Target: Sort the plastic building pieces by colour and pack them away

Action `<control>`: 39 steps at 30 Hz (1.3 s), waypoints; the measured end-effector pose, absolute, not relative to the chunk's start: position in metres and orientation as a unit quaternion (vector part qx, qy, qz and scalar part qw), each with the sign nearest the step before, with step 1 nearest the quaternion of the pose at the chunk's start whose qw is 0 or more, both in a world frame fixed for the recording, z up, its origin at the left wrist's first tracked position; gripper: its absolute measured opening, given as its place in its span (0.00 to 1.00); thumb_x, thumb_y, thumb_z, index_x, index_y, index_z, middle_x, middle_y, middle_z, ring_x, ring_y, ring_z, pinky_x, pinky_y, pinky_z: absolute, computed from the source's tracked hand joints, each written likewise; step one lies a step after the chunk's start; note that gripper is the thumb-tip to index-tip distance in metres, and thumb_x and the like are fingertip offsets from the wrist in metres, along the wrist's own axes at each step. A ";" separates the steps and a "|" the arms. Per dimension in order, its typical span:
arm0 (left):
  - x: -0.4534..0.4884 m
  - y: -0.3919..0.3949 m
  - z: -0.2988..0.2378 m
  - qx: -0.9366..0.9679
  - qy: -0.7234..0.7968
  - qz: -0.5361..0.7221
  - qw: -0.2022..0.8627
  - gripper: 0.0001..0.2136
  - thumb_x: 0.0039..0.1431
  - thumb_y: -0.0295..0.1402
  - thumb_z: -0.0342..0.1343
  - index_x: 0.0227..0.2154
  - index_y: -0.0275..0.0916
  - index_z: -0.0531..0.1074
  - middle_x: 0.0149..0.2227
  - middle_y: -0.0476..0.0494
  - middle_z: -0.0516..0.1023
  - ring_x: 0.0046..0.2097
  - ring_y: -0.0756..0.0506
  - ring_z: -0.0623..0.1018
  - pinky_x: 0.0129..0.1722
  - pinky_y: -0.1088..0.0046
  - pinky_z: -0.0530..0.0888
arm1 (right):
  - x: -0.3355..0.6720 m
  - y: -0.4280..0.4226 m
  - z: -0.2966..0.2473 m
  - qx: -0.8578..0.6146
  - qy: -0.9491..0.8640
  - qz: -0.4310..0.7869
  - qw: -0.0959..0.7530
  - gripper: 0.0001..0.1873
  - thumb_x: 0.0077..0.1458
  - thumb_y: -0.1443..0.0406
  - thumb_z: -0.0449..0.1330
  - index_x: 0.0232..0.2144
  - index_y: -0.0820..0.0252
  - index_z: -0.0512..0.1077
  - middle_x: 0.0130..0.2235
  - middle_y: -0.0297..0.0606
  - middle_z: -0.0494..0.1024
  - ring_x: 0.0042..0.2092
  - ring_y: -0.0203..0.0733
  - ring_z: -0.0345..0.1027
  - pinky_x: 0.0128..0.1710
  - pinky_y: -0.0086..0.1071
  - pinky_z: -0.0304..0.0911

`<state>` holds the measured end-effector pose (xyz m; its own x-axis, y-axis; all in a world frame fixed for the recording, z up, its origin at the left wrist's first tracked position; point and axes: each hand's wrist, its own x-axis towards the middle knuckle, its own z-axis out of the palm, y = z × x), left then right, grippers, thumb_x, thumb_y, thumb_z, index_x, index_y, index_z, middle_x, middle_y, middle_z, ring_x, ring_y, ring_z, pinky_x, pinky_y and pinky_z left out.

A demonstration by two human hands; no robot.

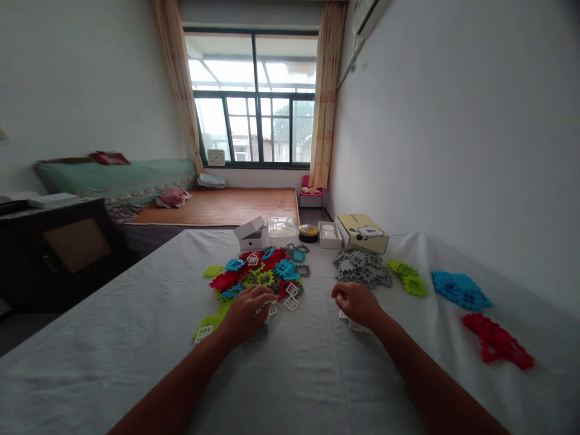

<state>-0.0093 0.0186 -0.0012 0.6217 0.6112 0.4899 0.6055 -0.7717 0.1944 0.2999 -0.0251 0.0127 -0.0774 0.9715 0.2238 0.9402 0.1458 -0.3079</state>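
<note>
On a white tablecloth point(149, 326) near a bedroom window, two hands are at work among flat plastic pieces. L hand point(247, 311), fingers bent downward, is at the near edge of a mixed pile point(263, 278), by some white pieces; R hand point(357, 303), fingers curled in, is over a few more white pieces point(359, 327). Whether either is pinching one can't be told from this angle (fingertips are small and partly tucked away). Beyond and to the right: grey pieces point(362, 267), then green pieces point(410, 278), blue pieces point(460, 290) and red pieces point(498, 341), each colour in its own heap, prob. to avoid mixing. Along the far edge, seemingly set back to leave arm room: a white box w/ tilted lid point(250, 240), clear tub point(283, 230), round tin point(309, 233), shallow white box point(330, 237) and yellow box point(363, 232). Cloth is lightly creased. Bkgd: bed point(226, 204), pink chair point(311, 190), clock point(216, 157) on the sill, curtains point(330, 90) drawn aside, daylight coming in.
</note>
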 end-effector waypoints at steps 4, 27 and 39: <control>-0.007 0.017 0.000 0.900 0.340 0.273 0.003 0.10 0.60 0.28 0.50 0.40 0.43 0.75 0.42 0.44 0.77 0.45 0.45 0.74 0.47 0.66 0.71 | 0.288 -0.024 0.002 -0.587 -0.770 -0.002 0.249 0.14 0.58 0.65 0.53 0.44 0.57 0.74 0.45 0.40 0.77 0.49 0.43 0.65 0.49 0.34 0.59; -0.015 0.010 0.007 0.895 0.383 0.229 0.017 0.10 0.57 0.35 0.53 0.41 0.45 0.75 0.39 0.45 0.77 0.43 0.44 0.75 0.42 0.70 0.71 | 0.228 -0.033 -0.017 -0.465 -0.871 0.003 0.157 0.12 0.57 0.67 0.57 0.44 0.56 0.71 0.46 0.38 0.75 0.46 0.44 0.64 0.48 0.34 0.61; -0.018 0.008 0.012 0.900 0.395 0.180 0.022 0.17 0.49 0.23 0.53 0.41 0.46 0.74 0.42 0.46 0.75 0.44 0.44 0.76 0.43 0.70 0.71 | 0.260 -0.030 0.007 -0.563 -0.796 -0.038 0.218 0.13 0.57 0.70 0.51 0.38 0.56 0.73 0.38 0.38 0.78 0.42 0.40 0.69 0.43 0.30 0.58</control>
<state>-0.0180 0.0084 0.0116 0.6226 0.7198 0.3071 0.7038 -0.6866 0.1825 0.2600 -0.0297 0.0067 -0.2716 0.8800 0.3896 0.9132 0.3635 -0.1843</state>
